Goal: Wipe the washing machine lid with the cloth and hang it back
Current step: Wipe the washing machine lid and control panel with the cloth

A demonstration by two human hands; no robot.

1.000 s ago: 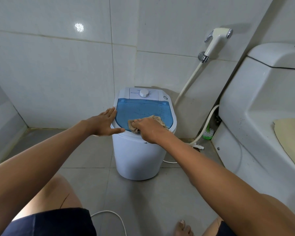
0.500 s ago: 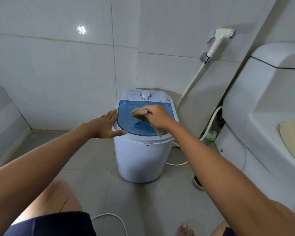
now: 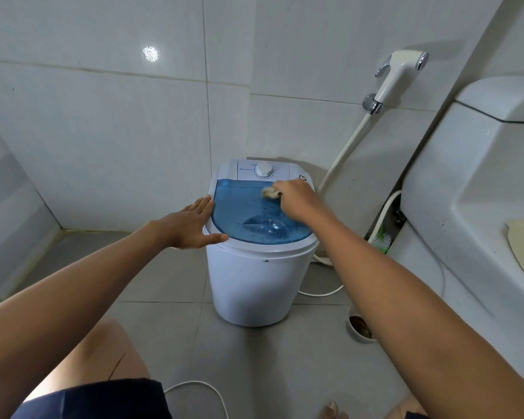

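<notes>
A small white washing machine (image 3: pixel 254 285) stands on the floor against the tiled wall, its blue see-through lid (image 3: pixel 242 213) closed. My right hand (image 3: pixel 297 199) is shut on a bunched beige cloth (image 3: pixel 270 192) and presses it on the lid's far right part, just below the white control dial (image 3: pixel 264 170). My left hand (image 3: pixel 191 225) lies flat and spread on the machine's left rim, fingers touching the lid's edge.
A white toilet (image 3: pixel 466 192) fills the right side. A bidet sprayer (image 3: pixel 397 74) hangs on the wall with its hose running down behind the machine. A toilet brush (image 3: pixel 381 237), a floor drain (image 3: pixel 359 326) and a white cable (image 3: pixel 200 388) lie on the floor.
My right hand has slid the cloth from the lid's near edge up to its far right part by the dial. My left hand has stayed on the left rim.
</notes>
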